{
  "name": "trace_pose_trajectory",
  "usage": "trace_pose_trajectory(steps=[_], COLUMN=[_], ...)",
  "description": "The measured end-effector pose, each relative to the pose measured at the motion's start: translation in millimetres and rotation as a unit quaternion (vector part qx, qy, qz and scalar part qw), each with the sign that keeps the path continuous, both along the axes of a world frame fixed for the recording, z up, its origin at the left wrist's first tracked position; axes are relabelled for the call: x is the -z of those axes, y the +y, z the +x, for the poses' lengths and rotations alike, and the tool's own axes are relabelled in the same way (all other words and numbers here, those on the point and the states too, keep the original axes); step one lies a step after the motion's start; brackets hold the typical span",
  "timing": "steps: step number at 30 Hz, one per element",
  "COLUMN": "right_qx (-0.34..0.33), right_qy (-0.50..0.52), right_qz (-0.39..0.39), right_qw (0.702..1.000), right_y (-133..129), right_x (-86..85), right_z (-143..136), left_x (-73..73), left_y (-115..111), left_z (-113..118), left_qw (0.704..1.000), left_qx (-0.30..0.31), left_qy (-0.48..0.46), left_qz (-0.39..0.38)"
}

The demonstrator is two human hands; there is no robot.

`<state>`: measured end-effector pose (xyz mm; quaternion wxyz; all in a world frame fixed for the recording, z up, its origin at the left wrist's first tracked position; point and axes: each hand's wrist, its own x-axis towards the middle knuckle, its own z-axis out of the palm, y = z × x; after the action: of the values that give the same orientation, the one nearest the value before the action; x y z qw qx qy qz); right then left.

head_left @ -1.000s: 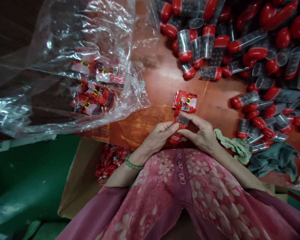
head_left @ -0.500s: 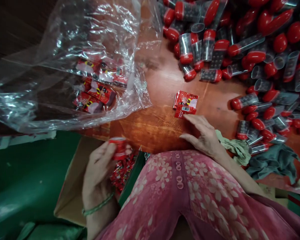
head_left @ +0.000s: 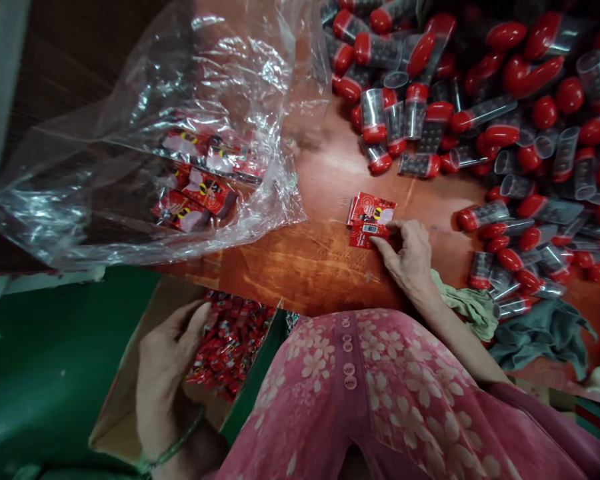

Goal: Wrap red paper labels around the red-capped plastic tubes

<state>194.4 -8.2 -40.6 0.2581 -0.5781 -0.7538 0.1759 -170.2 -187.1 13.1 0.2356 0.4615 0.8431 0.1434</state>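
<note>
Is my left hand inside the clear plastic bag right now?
No, your left hand is at the cardboard box of red packets, outside the bag.

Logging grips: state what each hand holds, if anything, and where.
The right hand touches the red barcode card at its lower right edge; whether it grips cannot be told. The left hand shows nothing held.

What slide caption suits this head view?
Right hand at red printed cards, left hand over a carton of red packets.

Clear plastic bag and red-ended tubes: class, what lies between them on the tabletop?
The head view shows red printed cards between them on the reddish tabletop, with the right hand at their edge.
</note>
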Motion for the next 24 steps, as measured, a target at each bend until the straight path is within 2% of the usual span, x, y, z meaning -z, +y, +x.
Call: trace_pose_trajectory(steps=[2, 4, 6, 8, 10, 12, 15, 19, 22, 24], right_qx=[0.016, 0.030, 0.027, 0.005, -0.025, -0.058, -0.111, -0.167, -0.182, -0.190], right_qy=[0.051, 0.104, 0.151, 0.182, 0.190, 0.188, 0.182, 0.122, 0.078, 0.079], right_qz=[-0.017, -0.039, -0.061, -0.071, -0.063, -0.046, -0.021, 0.018, 0.055, 0.044], right_qw=[0.998, 0.993, 0.986, 0.981, 0.980, 0.979, 0.977, 0.978, 0.979, 0.978], right_y=[2, 2, 1, 1, 1, 1, 4, 11, 18, 21], right_x=[1.6, 1.6, 0.3, -1.8, -4.4, -7.6, -12.2, -14.7, -14.8, -16.3], right_z=[-2, -2, -1, 0, 2, 3, 6, 7, 7, 7], left_x=[-8.4, -11.7, -10.6, -6.5, -1.2, 4.0, 9.1, 10.6, 9.7, 8.6], left_y=[37, 77, 115, 147, 171, 186, 196, 199, 202, 204], left_z=[40, 82, 119, 146, 163, 172, 173, 167, 165, 165], left_qw=[0.994, 0.970, 0.930, 0.898, 0.879, 0.864, 0.845, 0.829, 0.822, 0.815], left_qx=[0.034, 0.155, 0.266, 0.338, 0.395, 0.446, 0.491, 0.511, 0.525, 0.527], left_qy=[-0.062, -0.093, -0.074, -0.039, -0.011, 0.003, -0.018, -0.047, 0.000, 0.039], left_qz=[0.081, 0.160, 0.244, 0.278, 0.267, 0.234, 0.212, 0.222, 0.223, 0.237])
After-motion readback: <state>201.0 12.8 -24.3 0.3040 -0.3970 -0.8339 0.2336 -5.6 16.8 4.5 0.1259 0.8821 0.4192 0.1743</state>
